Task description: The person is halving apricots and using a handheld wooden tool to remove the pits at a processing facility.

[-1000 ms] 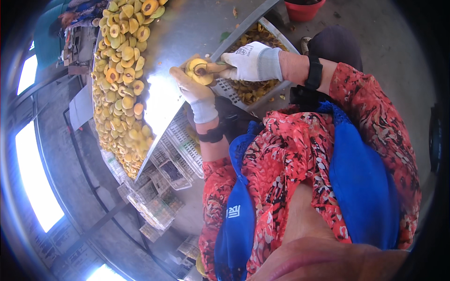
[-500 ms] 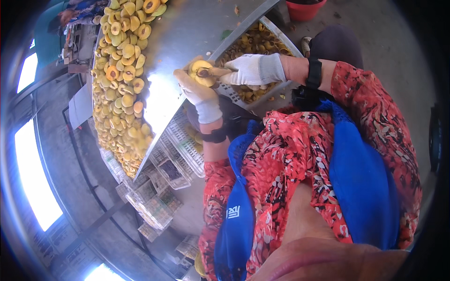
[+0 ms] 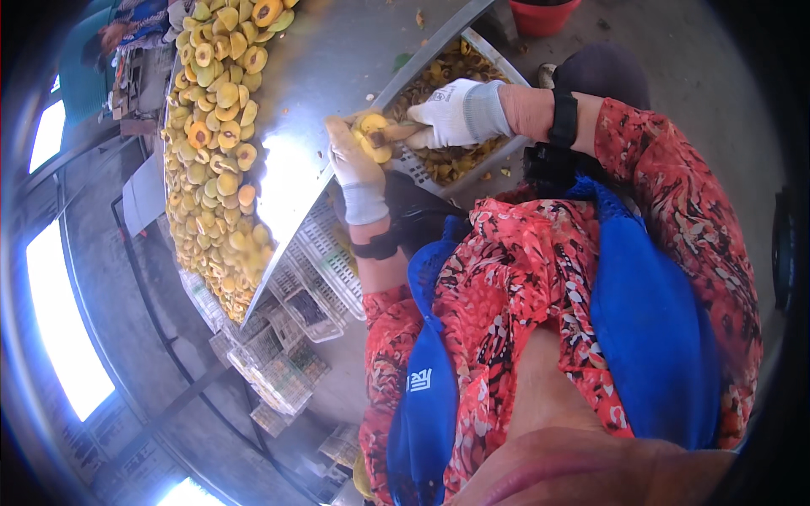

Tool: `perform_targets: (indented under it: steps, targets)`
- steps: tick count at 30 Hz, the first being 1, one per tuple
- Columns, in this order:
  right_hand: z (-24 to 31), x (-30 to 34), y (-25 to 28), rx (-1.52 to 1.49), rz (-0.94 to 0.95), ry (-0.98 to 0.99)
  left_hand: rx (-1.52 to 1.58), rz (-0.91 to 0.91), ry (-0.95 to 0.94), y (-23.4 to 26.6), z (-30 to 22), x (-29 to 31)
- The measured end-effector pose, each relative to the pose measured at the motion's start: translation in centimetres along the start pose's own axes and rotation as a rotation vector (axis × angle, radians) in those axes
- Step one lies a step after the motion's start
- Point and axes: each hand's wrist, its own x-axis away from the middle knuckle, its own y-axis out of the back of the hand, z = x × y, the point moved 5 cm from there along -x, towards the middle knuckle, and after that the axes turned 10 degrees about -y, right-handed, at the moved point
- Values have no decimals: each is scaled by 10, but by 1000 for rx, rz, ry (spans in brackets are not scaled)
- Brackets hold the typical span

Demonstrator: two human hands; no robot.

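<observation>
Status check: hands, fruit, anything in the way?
Both gloved hands closed on one yellow fruit: left hand, right hand, fruit. Above metal table edge, beside crate. Nothing blocking.

- Only label I can spot is a small white printed mark (image 3: pixel 419 380) on my blue apron (image 3: pixel 650 337), low on the left side near my waist.
- No packages, signs or screens anywhere around me, as far as I can make out.

A halved yellow fruit (image 3: pixel 372 135), its dark pit hollow showing, sits above the metal table's edge.
</observation>
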Motion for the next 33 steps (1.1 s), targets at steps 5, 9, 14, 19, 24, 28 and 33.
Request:
perform_targets:
  steps: [5,9,14,19,24,28,33]
  targets:
    - [7,18,-23,-1041,613,-559,93,-96,-22,-5,-5,8]
    - [28,30,-30,-1378,754,-452,-131,-452,-482,-16,-7,21]
    - [32,35,1,-998,645,-461,-35,-179,-405,-7,-3,15]
    - [34,38,-33,-1484,1143,-417,256,-22,-306,-17,-4,10]
    - [38,24,-43,-1155,515,-283,601,-233,-96,-24,2,10]
    - [25,17,-41,-426,14,-92,560,-276,-25,1,29,6]
    - [4,31,-69,-774,517,-601,-8,-794,-121,123,20,68]
